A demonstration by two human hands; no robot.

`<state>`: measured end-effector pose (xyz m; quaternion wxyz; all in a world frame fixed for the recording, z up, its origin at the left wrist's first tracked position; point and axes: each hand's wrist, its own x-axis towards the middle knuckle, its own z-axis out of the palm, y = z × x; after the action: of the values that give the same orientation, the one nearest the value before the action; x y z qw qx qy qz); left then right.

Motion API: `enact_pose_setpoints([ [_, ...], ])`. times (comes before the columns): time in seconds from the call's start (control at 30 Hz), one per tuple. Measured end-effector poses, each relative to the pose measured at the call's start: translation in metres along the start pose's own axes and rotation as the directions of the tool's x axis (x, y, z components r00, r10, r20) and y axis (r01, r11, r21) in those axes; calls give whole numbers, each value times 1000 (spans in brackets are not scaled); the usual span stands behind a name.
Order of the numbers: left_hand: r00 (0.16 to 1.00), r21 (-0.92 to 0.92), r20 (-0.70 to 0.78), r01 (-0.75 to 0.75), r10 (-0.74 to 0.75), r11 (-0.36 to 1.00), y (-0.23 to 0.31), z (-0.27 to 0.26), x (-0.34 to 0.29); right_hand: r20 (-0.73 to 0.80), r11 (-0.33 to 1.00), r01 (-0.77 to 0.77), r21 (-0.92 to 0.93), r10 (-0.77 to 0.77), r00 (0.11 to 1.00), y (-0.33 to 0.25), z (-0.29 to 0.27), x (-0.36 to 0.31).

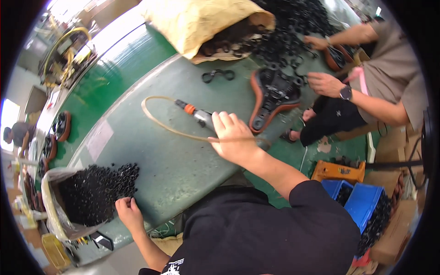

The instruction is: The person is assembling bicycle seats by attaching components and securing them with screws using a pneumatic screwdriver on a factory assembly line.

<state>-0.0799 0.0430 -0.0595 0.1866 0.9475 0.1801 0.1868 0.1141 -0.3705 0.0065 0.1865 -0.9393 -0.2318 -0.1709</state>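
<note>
My right hand (236, 137) is closed around a grey air screwdriver (201, 117) with an orange ring, held above the green table. From the tool's far left end, a yellowish hose (151, 117) loops back under the hand. My left hand (129, 213) is at the edge of a heap of small black pieces (103, 188), its fingers curled together; whatever they pinch is too small to make out. The heap spills from a box lined with clear plastic (54, 220). Beyond my right hand lies a brown-edged bicycle saddle (276, 98), black underside up.
A yellow sack (201, 23) spills black clips (288, 32) at the table's far side. One black double-ring part (217, 75) lies apart. A co-worker's hands (325, 84) reach in from the right. Blue bins (362, 206) stand on the right; more saddles (62, 126) lie far left.
</note>
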Motion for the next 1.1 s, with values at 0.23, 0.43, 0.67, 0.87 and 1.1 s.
enact_pose_setpoints([
  [0.23, 987, -84, -123, 89, -99, 992, 22, -4, 3, 385, 985, -122, -120, 159, 909, 3, 56, 55],
  [0.43, 995, -101, -99, -23, 13, 995, 12, -9, 16, 451, 621, -387, 681, 61, 891, -9, 21, 51],
  [0.67, 986, 20, -127, -111, 113, 994, 0, -2, 17, 67, 124, -36, 992, -258, 964, -67, 43, 22],
  [0.87, 979, -5, -199, 35, -35, 999, 10, 5, 20, -3, -7, 0, 1000, -420, 908, -58, 70, 42],
  [1.1, 972, -56, -213, -112, 98, 992, 17, 4, 22, -4, -41, -15, 999, -436, 900, -68, 55, 34],
])
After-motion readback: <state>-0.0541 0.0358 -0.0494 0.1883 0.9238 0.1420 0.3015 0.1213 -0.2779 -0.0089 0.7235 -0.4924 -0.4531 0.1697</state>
